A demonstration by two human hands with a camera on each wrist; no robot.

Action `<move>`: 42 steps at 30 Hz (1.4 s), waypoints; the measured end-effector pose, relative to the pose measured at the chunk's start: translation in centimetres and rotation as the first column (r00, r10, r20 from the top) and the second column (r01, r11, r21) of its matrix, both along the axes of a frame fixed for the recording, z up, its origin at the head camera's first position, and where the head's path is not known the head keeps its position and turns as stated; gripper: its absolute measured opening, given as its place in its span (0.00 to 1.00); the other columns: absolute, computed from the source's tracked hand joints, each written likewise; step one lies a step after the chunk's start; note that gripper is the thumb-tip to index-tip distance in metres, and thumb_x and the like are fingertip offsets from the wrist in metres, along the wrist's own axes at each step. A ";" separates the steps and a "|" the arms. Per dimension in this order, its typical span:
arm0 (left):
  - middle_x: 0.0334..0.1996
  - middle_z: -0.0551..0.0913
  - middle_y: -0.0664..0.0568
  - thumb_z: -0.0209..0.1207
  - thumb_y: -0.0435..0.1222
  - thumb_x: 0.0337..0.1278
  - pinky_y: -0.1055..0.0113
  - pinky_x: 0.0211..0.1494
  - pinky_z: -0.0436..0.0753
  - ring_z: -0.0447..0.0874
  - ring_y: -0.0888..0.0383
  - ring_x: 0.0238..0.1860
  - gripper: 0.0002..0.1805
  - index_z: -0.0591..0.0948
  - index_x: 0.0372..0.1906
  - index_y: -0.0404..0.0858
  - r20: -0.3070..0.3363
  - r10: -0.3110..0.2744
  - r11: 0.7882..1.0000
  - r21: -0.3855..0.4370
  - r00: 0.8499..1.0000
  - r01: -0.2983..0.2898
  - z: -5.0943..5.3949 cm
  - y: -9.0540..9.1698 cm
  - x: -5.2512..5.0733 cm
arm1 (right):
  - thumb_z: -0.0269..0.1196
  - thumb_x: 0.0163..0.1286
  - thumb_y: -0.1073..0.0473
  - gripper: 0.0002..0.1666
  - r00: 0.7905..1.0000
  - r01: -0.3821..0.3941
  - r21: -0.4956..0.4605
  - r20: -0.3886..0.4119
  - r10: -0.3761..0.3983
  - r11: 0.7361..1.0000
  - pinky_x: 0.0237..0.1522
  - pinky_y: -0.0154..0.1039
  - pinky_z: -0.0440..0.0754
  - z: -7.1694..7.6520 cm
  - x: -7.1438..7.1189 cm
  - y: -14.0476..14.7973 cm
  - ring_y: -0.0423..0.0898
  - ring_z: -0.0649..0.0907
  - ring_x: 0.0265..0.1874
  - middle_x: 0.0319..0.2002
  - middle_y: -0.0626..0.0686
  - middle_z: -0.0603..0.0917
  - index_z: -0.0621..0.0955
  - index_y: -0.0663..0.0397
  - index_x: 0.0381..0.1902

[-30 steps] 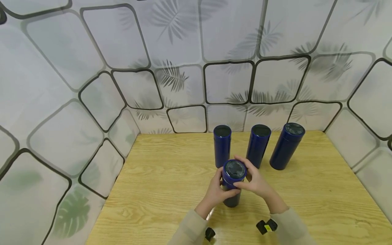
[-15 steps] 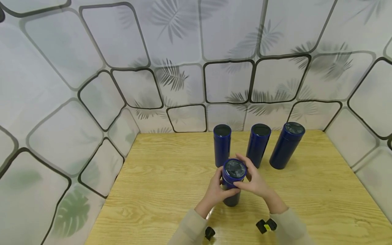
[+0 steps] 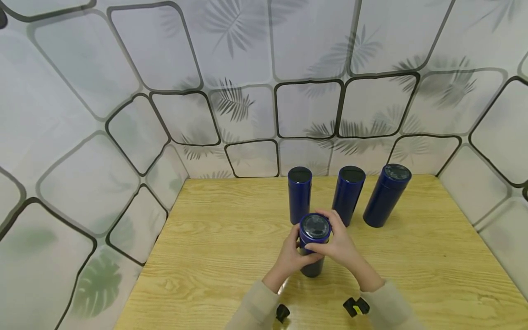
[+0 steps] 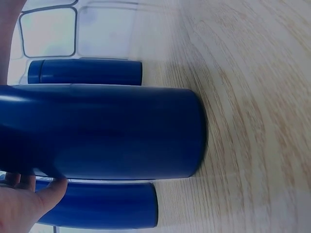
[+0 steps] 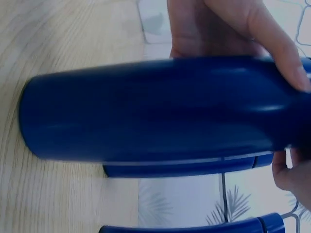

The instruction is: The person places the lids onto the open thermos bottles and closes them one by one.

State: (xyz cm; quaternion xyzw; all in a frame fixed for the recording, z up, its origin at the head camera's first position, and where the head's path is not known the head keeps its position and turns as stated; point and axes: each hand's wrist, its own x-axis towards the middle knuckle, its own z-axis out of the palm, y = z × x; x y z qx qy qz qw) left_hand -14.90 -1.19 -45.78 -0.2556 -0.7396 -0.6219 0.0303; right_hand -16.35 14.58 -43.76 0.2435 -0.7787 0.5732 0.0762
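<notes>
A dark blue thermos bottle [image 3: 312, 268] stands on the table in front of me, its dark, glossy round top facing up. My left hand [image 3: 288, 260] grips its body from the left, with the thumb across the front. Higher up, my right hand [image 3: 340, 243] curls round the lid [image 3: 315, 226] from the right, thumb in front and fingers behind. Close up in the left wrist view, the bottle body [image 4: 107, 131] lies across the picture with its base near the wood. In the right wrist view, the left thumb presses the bottle [image 5: 146, 111] near its upper end.
Behind the held bottle, three similar blue bottles stand in a row: left [image 3: 299, 197], middle [image 3: 348, 195] and right [image 3: 387, 197]. They stand on the wood-grain table [image 3: 222, 238], before a patterned wall covering [image 3: 247, 110]. Small black pieces [image 3: 356, 306] show beside the sleeves.
My right hand has turned slightly round the lid, its thumb moving left across the front. My left hand stays on the body, and the other bottles have not moved.
</notes>
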 end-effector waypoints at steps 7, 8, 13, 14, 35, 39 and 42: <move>0.53 0.69 0.42 0.65 0.27 0.38 0.64 0.45 0.72 0.68 0.56 0.52 0.37 0.62 0.58 0.31 0.018 0.006 1.000 -0.009 1.000 -0.006 -0.1 0.0 0.0 | 0.61 0.47 0.81 0.48 0.939 -0.342 -0.142 -0.093 0.332 0.929 0.55 0.30 0.61 0.0 -0.6 1.0 0.41 0.64 0.58 0.58 0.73 0.58 0.49 0.74 0.63; 0.53 0.69 0.42 0.65 0.27 0.38 0.63 0.45 0.72 0.68 0.55 0.52 0.37 0.62 0.58 0.31 0.021 0.009 1.000 -0.011 1.000 -0.008 -0.1 0.0 0.0 | 0.61 0.48 0.81 0.47 0.937 -0.347 -0.140 -0.086 0.338 0.927 0.55 0.30 0.62 0.0 -0.7 1.0 0.40 0.64 0.58 0.57 0.73 0.58 0.49 0.74 0.62; 0.52 0.70 0.42 0.66 0.27 0.37 0.63 0.45 0.73 0.69 0.55 0.51 0.37 0.62 0.58 0.32 0.001 0.013 1.000 -0.012 1.000 -0.013 -0.2 -0.1 0.0 | 0.70 0.44 0.70 0.47 0.993 -0.120 -0.027 0.003 0.120 0.992 0.51 0.33 0.67 -0.1 -0.5 0.6 0.39 0.69 0.52 0.55 0.62 0.65 0.59 0.67 0.61; 0.52 0.70 0.41 0.66 0.27 0.37 0.63 0.44 0.73 0.69 0.55 0.51 0.37 0.62 0.57 0.32 -0.009 0.015 1.000 -0.011 1.000 -0.015 -0.2 -0.1 0.0 | 0.72 0.43 0.67 0.47 0.997 -0.074 -0.010 0.021 0.074 0.997 0.50 0.36 0.68 -0.1 -0.4 0.4 0.41 0.69 0.51 0.54 0.59 0.66 0.61 0.64 0.60; 0.54 0.69 0.42 0.65 0.26 0.38 0.60 0.47 0.71 0.68 0.52 0.52 0.36 0.62 0.57 0.31 0.034 0.014 1.000 -0.021 0.999 -0.013 0.1 -0.1 0.2 | 0.72 0.39 0.70 0.50 1.000 0.000 0.005 0.030 0.000 1.000 0.49 0.31 0.65 0.1 0.2 -0.1 0.38 0.68 0.49 0.53 0.60 0.67 0.61 0.65 0.61; 0.53 0.69 0.40 0.65 0.26 0.37 0.61 0.46 0.72 0.68 0.52 0.52 0.37 0.62 0.57 0.31 0.009 0.017 1.000 -0.015 1.000 -0.017 -0.1 0.0 0.1 | 0.69 0.42 0.73 0.50 0.996 -0.083 -0.087 -0.038 0.080 0.993 0.51 0.28 0.63 -0.7 -0.2 0.1 0.37 0.67 0.52 0.54 0.55 0.65 0.57 0.67 0.62; 0.54 0.69 0.42 0.65 0.26 0.38 0.62 0.46 0.72 0.68 0.54 0.52 0.37 0.62 0.58 0.32 0.022 0.009 1.000 -0.007 1.000 -0.008 -0.2 0.0 0.0 | 0.63 0.51 0.74 0.46 0.953 -0.301 -0.180 -0.094 0.288 0.937 0.54 0.29 0.62 -0.5 -0.8 0.7 0.39 0.65 0.57 0.59 0.54 0.64 0.50 0.76 0.62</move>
